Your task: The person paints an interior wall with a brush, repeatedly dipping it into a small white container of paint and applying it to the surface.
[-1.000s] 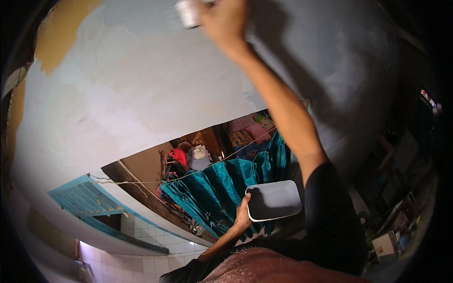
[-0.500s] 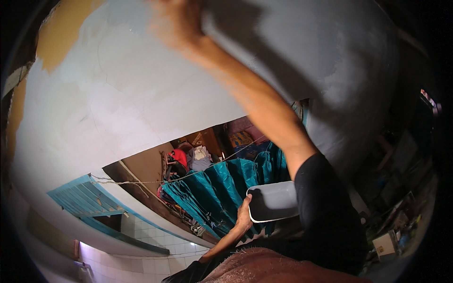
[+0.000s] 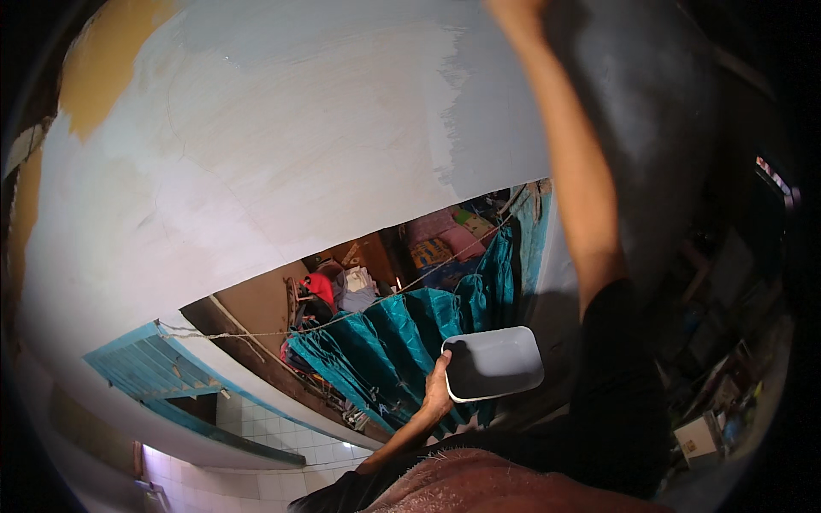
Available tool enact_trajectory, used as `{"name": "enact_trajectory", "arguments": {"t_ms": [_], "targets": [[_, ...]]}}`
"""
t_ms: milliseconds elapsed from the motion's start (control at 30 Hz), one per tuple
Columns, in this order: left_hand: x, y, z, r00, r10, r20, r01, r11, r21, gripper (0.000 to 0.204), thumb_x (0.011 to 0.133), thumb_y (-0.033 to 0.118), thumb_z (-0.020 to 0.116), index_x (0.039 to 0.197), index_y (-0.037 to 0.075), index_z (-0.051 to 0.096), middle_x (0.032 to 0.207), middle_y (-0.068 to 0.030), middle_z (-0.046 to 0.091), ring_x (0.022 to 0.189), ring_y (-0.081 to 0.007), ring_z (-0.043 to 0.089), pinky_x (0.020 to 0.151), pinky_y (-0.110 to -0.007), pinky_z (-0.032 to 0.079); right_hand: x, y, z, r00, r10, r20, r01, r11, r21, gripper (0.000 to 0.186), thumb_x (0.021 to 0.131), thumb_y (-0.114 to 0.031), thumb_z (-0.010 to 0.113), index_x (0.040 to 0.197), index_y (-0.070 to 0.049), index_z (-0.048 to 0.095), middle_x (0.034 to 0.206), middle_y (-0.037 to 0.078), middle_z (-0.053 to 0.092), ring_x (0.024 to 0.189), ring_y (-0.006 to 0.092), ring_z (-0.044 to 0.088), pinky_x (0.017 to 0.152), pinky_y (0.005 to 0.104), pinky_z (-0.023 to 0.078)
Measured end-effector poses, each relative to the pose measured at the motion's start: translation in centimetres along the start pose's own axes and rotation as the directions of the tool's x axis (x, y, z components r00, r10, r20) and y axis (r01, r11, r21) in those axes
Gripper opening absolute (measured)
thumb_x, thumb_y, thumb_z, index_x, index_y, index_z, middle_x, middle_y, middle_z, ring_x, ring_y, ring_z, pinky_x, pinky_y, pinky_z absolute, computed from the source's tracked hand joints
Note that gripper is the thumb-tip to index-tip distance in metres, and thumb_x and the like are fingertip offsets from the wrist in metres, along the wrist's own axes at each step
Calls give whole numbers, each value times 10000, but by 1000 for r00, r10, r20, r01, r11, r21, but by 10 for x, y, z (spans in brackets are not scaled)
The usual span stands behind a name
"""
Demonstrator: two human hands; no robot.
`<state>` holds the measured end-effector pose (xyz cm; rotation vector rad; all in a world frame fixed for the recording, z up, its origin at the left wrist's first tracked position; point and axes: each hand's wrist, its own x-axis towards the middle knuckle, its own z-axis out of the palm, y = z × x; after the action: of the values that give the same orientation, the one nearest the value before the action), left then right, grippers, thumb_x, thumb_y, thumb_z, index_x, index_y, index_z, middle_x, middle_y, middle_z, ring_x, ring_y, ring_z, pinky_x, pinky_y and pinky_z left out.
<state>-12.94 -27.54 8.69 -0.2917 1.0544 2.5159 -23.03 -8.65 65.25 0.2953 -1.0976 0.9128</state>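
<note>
Head cam: L hand [image 3: 438, 389] clamped on L end of white tub [image 3: 505, 369] in front of teal curtain [image 3: 395, 325], R hand [image 3: 518, 10] well apart, up by grey-white wall [image 3: 299, 154], cropped so can't tell its grip, pale box [image 3: 699, 440] lower R w/ mark too small to read

A white rectangular container [image 3: 513, 366] with rounded corners sits tilted, its open top facing the camera and its inside partly in dark shadow. Above it, the pale wall [image 3: 299, 128] bears greyer coating with a ragged left edge.
</note>
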Motion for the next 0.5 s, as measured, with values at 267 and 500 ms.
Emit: {"name": "enact_trajectory", "arguments": {"t_ms": [267, 500], "targets": [[-8, 5, 2, 1000, -7, -20, 8, 999, 48, 586, 945, 432, 607, 1321, -8, 510, 1258, -146, 610, 1103, -264, 617, 978, -392, 497, -6, 5, 18, 943, -329, 45, 306, 810, -499, 247, 925, -224, 577, 846, -29, 705, 653, 212, 647, 562, 391, 632, 535, 483, 489], [-2, 1, -8, 999, 36, -39, -38, 998, -44, 599, 933, 406, 638, 1314, -38, 510, 1252, -163, 615, 1092, -271, 629, 983, -391, 505, -122, -168, 188, 861, -448, 241, 330, 852, 407, 183, 818, -136, 621, 974, -71, 693, 685, 190, 661, 607, 339, 667, 543, 439, 514]]}}
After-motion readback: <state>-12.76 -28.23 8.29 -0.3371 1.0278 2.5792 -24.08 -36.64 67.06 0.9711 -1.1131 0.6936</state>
